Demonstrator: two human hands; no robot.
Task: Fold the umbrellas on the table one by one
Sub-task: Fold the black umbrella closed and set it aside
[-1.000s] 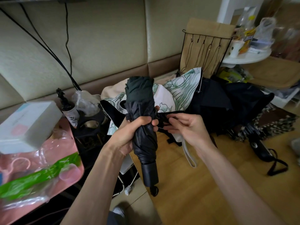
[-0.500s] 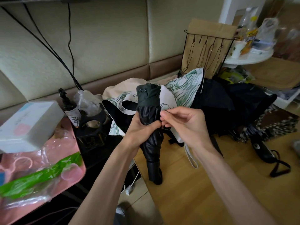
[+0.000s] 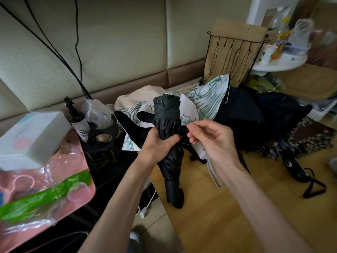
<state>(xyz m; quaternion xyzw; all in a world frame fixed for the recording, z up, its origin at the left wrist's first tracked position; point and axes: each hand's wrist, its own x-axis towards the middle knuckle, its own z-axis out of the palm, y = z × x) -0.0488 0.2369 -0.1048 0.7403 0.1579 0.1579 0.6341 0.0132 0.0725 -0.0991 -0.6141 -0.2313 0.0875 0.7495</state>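
Your right hand (image 3: 213,141) has drawn slightly right of your left hand (image 3: 158,145), pinching the strap (image 3: 183,131). The left is clamped round the rolled umbrella (image 3: 169,114), upright over the table (image 3: 237,207) edge. The fabric is likely light, soft and slippery, so hold mid-roll, above the stiff handle (image 3: 172,190).
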